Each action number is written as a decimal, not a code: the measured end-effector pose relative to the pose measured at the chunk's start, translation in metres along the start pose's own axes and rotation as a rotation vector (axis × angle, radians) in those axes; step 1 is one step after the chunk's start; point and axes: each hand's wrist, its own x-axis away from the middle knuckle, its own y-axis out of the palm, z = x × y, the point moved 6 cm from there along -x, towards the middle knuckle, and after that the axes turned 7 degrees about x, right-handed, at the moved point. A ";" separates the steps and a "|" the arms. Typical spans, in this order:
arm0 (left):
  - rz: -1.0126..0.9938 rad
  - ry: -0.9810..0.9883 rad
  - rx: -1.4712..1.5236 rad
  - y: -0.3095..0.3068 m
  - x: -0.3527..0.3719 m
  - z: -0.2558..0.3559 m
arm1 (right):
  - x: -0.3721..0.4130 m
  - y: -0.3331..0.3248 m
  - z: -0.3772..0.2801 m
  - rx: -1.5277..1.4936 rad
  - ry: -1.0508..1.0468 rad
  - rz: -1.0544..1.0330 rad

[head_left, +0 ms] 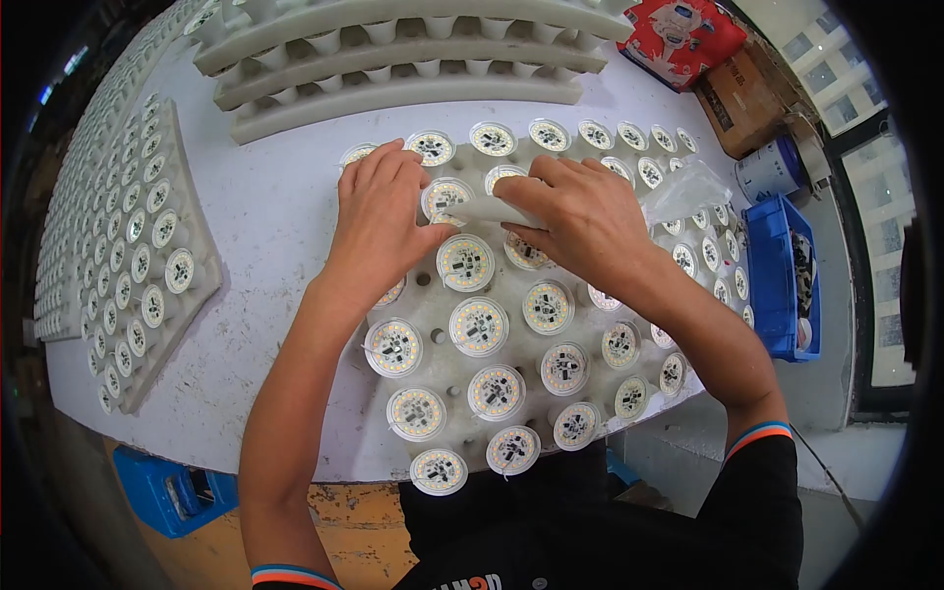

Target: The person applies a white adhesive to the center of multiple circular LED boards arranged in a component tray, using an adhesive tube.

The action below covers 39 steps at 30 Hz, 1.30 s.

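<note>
A pale foam tray (423, 279) full of round LED boards in white cups lies in front of me. My right hand (580, 211) is closed round a white piping bag (484, 210), whose narrow tip points left, over a board (448, 200) in the upper left part of the tray. Clear plastic of the bag sticks out to the right behind this hand. On the left side of that same board, my left hand (385, 211) has its fingers curled down at the cup's edge. What its fingertips hold, if anything, is hidden.
Another tray of LED cups (202, 258) lies at the left. Stacked foam trays (393, 96) stand at the back. At the right are a red bag (678, 39), a cardboard box (742, 96), a white tub (769, 169) and a blue bin (770, 280).
</note>
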 end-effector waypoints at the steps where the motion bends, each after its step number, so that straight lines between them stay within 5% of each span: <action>1: 0.001 0.003 0.002 0.000 0.000 0.000 | 0.000 0.000 0.000 0.000 0.000 -0.002; 17: 0.016 0.012 0.005 0.000 0.000 0.000 | -0.007 -0.004 0.000 -0.037 0.022 -0.019; 29: 0.222 -0.072 0.037 -0.037 -0.014 -0.044 | -0.004 -0.025 0.038 -0.676 0.434 -0.050; 39: 0.069 -0.079 -0.043 -0.006 -0.057 -0.046 | 0.005 -0.021 0.044 -0.771 0.458 0.049</action>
